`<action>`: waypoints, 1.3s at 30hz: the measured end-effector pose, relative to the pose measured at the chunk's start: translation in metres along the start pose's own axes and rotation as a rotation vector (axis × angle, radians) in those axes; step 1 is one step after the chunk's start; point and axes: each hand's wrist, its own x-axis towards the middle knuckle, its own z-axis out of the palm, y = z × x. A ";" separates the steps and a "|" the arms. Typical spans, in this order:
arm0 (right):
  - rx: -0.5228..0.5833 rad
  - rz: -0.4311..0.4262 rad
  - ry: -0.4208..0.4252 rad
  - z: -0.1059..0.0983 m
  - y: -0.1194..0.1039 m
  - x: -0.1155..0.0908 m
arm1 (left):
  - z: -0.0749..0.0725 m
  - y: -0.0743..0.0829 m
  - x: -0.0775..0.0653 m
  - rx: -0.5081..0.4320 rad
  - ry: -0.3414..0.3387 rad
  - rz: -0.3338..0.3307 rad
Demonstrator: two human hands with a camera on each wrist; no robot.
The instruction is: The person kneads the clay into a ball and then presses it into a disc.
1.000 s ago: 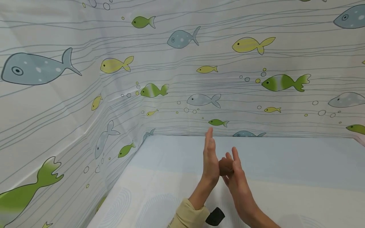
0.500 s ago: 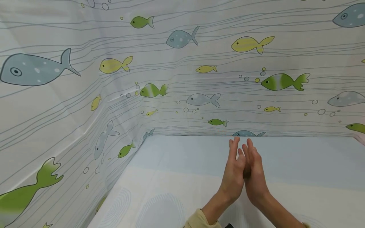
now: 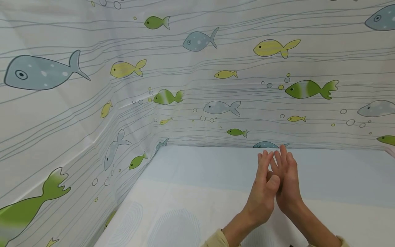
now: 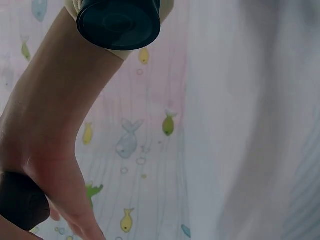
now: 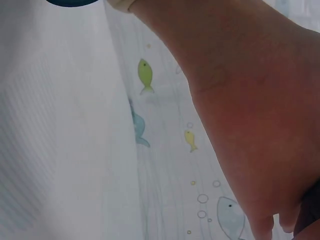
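While the left hand (image 3: 260, 200) and right hand (image 3: 289, 187) sandwich the clay-like lump (image 4: 22, 202), fingers fairly straight, it seems soft and light, best held between palms.

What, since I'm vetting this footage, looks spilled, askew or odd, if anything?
Nothing stands out: the dark clay-like lump is between left hand and right hand, the fish-print sheet merely creased, no spill visible.

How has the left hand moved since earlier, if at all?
Yes: in head view, left hand shifted right and down, relative to the central green printed fish.
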 end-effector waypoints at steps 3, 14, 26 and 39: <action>-0.013 0.000 -0.010 0.002 0.002 -0.001 | -0.001 0.000 0.001 0.012 0.010 -0.003; -0.123 -0.039 -0.081 0.020 0.017 -0.016 | -0.014 -0.005 0.009 -0.083 0.132 -0.065; -0.147 -0.054 -0.165 0.031 0.022 -0.027 | -0.033 -0.009 0.015 -0.108 0.252 -0.080; -0.140 -0.063 -0.108 0.032 0.018 -0.027 | -0.024 -0.007 0.012 -0.127 0.211 -0.085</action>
